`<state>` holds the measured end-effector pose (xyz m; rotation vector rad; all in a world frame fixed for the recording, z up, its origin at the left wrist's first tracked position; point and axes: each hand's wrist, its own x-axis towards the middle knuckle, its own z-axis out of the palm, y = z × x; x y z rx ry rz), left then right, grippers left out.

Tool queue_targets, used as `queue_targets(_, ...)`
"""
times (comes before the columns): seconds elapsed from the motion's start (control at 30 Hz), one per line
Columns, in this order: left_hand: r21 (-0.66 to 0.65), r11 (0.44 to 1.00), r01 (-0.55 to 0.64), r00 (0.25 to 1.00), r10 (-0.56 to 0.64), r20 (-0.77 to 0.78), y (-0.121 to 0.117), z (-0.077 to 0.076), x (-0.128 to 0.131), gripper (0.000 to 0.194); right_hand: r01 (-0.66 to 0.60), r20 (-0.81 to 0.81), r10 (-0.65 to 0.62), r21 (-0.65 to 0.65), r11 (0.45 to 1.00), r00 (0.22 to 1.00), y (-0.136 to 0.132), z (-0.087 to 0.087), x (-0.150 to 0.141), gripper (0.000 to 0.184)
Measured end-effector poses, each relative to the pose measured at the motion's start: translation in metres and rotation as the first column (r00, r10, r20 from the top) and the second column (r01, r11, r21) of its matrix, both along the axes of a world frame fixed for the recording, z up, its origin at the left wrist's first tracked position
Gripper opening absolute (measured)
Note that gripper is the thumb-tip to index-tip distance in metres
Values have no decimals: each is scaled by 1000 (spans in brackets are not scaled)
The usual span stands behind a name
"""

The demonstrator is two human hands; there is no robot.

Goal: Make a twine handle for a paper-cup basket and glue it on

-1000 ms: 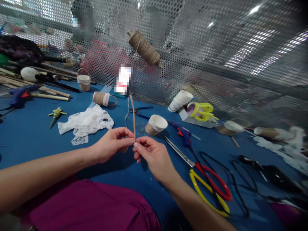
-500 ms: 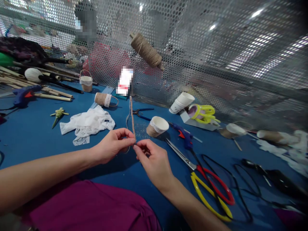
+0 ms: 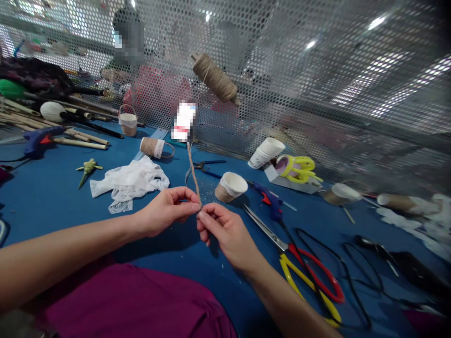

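Note:
My left hand (image 3: 171, 210) pinches a thin, slightly bent twine-wrapped strip (image 3: 194, 172) near its lower end; the rest points up and away from me. Close beside it, my right hand (image 3: 227, 233) is closed in a pinch at that same lower end, its fingertips almost touching the left ones. A thin loose strand curves down left of the strip. Just beyond my right hand stands a paper cup (image 3: 225, 193) wrapped in brown cord with a lace rim. Behind it lie pliers (image 3: 211, 168) with dark blue handles.
Large scissors (image 3: 287, 246) and a glue gun (image 3: 269, 199) with its cord lie to the right. White lace (image 3: 130, 183) is heaped at left, near a small handled basket (image 3: 151, 147). A twine spool (image 3: 214, 77) hangs on the perforated metal screen, with stacked paper cups (image 3: 266, 152) below.
The strip's lower end and both pinching hands have shifted slightly right and down. The strip now leans and bends more, its far end tipping left.

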<state>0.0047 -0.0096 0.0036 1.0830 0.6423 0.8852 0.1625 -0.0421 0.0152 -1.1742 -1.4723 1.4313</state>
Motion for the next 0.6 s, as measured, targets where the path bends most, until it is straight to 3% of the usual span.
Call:
queue_targets(0.13, -86, 994, 63, 997, -59, 51, 1, 3, -1, 25, -81, -214, 42, -174, 981, 976, 1, 1, -1, 22)
queue_targets(0.23, -109, 990, 92, 993, -83, 84, 2, 3, -1, 26, -94, -250, 39, -211, 973, 967, 3, 1, -1, 25)
queue_targets(0.3, -93, 995, 47, 996, -40, 79, 2, 1, -1, 26, -7, -136, -11, -124, 992, 991, 3, 0, -2, 24)
queue_targets(0.4, -80, 996, -35, 999, 38, 38, 1, -2, 2, 26, 128, 151, -151, 150, 980, 977, 3, -5, -2, 19)
queue_targets(0.5, -71, 995, -67, 998, 66, -21, -1, -6, 5, 24, 112, 347, -268, 410, 905, 899, 0, -10, -2, 12)
queue_targets(0.6, -51, 996, -78, 996, 76, -57, -2, -9, 7, 24, 85, 402, -302, 476, 875, 864, -2, -11, -1, 11)
